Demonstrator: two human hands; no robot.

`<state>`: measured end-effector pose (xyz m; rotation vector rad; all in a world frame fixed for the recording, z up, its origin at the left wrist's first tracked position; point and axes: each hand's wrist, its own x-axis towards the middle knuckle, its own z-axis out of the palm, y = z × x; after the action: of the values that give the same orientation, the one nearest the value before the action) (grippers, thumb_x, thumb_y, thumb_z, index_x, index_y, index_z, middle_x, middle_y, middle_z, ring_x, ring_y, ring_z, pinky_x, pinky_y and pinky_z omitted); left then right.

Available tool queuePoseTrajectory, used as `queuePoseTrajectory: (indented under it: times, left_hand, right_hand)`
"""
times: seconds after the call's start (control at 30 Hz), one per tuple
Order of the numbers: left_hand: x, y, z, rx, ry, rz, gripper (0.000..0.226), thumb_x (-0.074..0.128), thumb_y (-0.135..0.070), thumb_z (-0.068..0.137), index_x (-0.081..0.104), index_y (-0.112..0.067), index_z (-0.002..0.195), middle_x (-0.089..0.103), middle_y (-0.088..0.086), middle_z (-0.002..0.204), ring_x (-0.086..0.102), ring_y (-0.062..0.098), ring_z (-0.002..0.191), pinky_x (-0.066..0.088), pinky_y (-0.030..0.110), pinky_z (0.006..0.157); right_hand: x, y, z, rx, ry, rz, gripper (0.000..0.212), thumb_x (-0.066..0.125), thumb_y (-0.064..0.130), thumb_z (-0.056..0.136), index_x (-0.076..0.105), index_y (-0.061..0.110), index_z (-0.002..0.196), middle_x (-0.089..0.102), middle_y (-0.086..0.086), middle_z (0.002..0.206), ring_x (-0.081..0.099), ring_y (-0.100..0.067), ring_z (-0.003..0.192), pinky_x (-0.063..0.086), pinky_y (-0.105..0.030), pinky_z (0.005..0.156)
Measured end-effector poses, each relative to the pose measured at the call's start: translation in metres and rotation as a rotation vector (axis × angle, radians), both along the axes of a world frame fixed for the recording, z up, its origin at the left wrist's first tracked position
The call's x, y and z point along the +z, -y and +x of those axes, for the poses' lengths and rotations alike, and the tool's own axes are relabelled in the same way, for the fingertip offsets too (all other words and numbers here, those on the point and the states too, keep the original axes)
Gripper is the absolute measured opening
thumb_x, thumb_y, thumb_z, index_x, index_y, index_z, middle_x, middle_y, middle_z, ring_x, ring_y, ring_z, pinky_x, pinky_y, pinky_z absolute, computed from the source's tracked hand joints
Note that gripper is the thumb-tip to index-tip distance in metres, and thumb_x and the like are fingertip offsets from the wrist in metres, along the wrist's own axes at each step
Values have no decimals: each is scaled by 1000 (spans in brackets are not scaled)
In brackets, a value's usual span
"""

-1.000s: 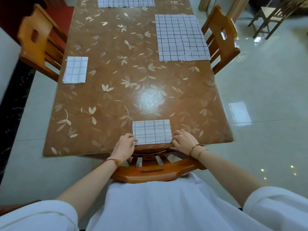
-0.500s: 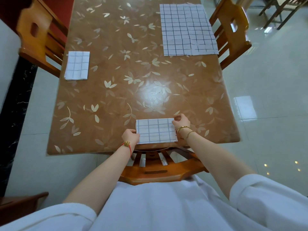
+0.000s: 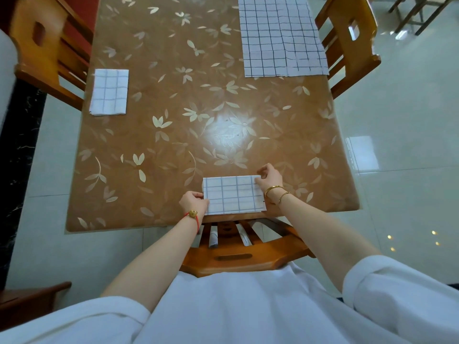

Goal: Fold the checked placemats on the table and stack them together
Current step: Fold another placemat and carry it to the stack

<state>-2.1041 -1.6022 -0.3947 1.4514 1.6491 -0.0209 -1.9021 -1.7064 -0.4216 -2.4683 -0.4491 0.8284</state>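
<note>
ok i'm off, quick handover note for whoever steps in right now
Left hand pinches the left edge of the near mat. Right hand pinches its far right corner.
Near mat: folded small, at the near edge of the table.
Left mat: folded, by the table's left edge.
Far mat: flat and unfolded, far right.
Done: two mats folded.
Left: fold the far mat, then stack all three together.
</note>
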Motion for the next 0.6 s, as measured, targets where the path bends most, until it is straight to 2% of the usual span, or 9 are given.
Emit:
queuePoseTrajectory:
  times: [0.1, 0.2, 0.27, 0.5, 0.6]
  left_hand:
    - [-5, 1, -2, -6, 4, 2, 19, 74, -10, 85, 70, -7, 104, 68, 11, 116, 63, 23, 106, 54, 30, 82]
    - [-9, 3, -4, -30, 18, 8, 17, 74, -8, 85, 69, -9, 101, 68, 10, 110, 58, 16, 92, 54, 30, 80]
    - [-9, 4, -5, -51, 30, 14, 16, 73, -8, 85, 69, -10, 101, 67, 8, 106, 57, 15, 90, 54, 28, 77]
    - [-4, 5, -4, -111, 106, 30, 9, 72, -14, 87, 68, -13, 94, 65, 1, 94, 61, 17, 93, 46, 18, 63]
    - [-2, 4, -5, -145, 139, 39, 7, 72, -17, 87, 68, -15, 93, 66, 0, 94, 60, 15, 92, 50, 22, 69]
  right_hand:
    - [0, -4, 1, 65, -3, -79, 24, 63, 12, 86, 59, 12, 109, 54, -9, 115, 53, -20, 91, 47, -27, 79]
    - [-1, -5, 1, 85, 3, -146, 9, 61, 13, 85, 57, 16, 93, 47, -9, 115, 55, -24, 89, 51, -33, 82]
    - [0, -3, 1, 118, 35, -189, 8, 59, 12, 86, 56, 19, 87, 46, -10, 115, 55, -26, 94, 52, -38, 86]
    - [6, 7, -1, 274, 167, -305, 14, 48, 9, 90, 55, 13, 101, 42, -10, 119, 41, -28, 109, 46, -37, 84]
    - [9, 13, -1, 289, 191, -287, 15, 49, 11, 89, 58, 12, 101, 46, -10, 115, 41, -29, 109, 44, -38, 90]
